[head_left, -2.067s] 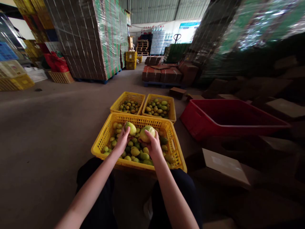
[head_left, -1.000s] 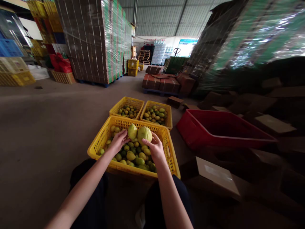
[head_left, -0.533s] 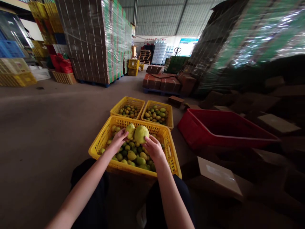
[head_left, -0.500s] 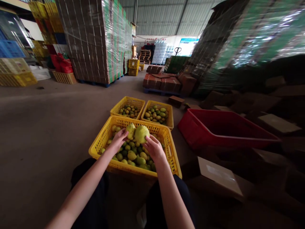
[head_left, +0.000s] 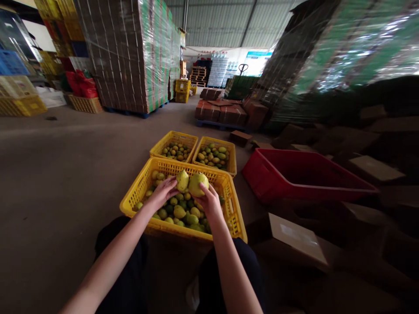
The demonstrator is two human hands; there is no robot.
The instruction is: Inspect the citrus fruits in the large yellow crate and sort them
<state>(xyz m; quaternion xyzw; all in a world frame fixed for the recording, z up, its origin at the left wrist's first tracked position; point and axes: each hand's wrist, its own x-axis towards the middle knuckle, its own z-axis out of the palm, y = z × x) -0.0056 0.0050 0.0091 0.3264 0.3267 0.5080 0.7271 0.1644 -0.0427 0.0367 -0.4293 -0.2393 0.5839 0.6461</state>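
Note:
Above the near yellow plastic crate (head_left: 233,205), my left hand (head_left: 163,192) grips a yellow-green lemon (head_left: 182,179) by its left side. A larger-looking, rounder lemon (head_left: 196,185) is in my right hand (head_left: 211,203), with the thumb lying across its face. The two fruits are held side by side, very close together. Below them, many green and yellow lemons (head_left: 179,212) fill the lower part of the crate, partly hidden by my hands and forearms. The crate stands on the floor in front of my knees.
Two more yellow crates (head_left: 157,150) of lemons stand just beyond. On the right are a red tub (head_left: 258,179) and scattered cardboard boxes (head_left: 294,240). Wrapped pallet stacks (head_left: 114,56) rise on both sides. Flat cartons (head_left: 219,113) sit on a blue pallet further back.
My right hand has turned its lemon, and the thumb now lies over the front. Both fruits have shifted slightly right within the view. The left hand keeps its hold.

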